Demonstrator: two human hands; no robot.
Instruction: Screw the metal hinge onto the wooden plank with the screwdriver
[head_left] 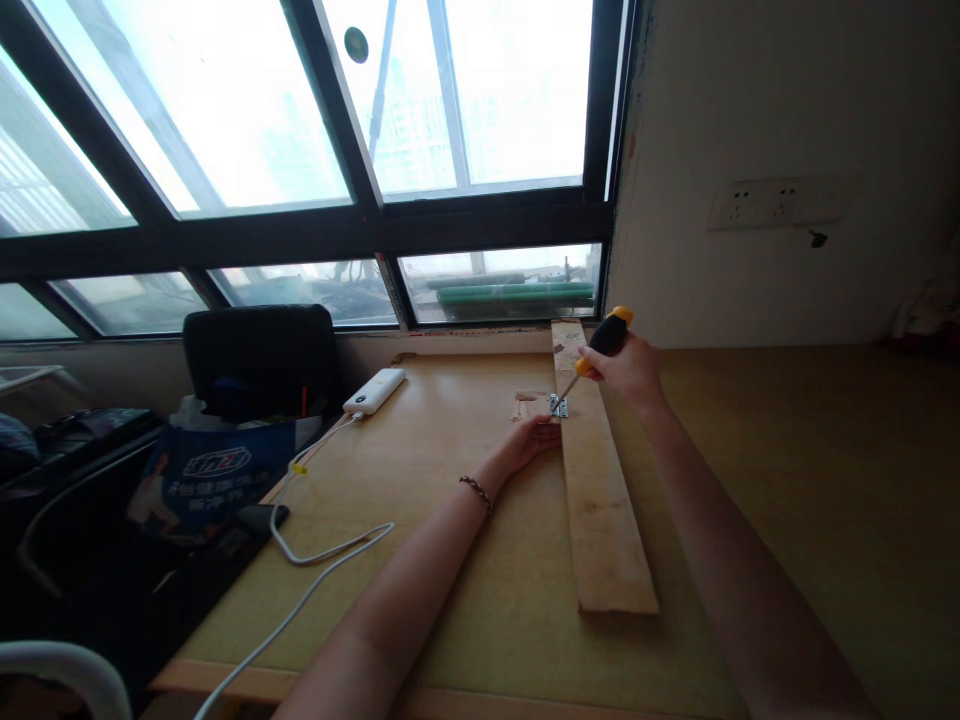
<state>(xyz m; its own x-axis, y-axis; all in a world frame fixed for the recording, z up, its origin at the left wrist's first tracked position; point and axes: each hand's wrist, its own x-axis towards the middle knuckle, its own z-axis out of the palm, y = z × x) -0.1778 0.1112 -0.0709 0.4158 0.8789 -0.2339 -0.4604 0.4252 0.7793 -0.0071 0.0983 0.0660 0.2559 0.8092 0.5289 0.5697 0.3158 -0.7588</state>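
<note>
Near the middle of the frame, just above centre, the right hand [628,372] is wrapped around the black-and-yellow handle of a screwdriver [600,345], its grip clamped tight on it. The shaft slants down and to the left, with the tip resting at a small metal hinge [558,405]. That hinge sits at the left edge of a long wooden plank [600,500], which lies flat on the desk [465,580] and runs from the window sill down toward the lower centre of the frame. Just left of the hinge is a small wooden block [529,404], touching or very close to the plank's edge.

The left hand [534,440] lies flat on the desk just below the block, fingertips against the plank's left side beside the hinge; its grip is spread open, holding nothing. A braided bracelet [477,492] circles that wrist.

Toward the left of the desk, a white power bank [374,390] rests near the sill, with a white cable [315,555] trailing down to the lower left. Beyond the desk's left edge stands a black chair [259,350] with a blue bag [210,470] in front of it. On the wall at upper right is a socket strip [776,203].
</note>
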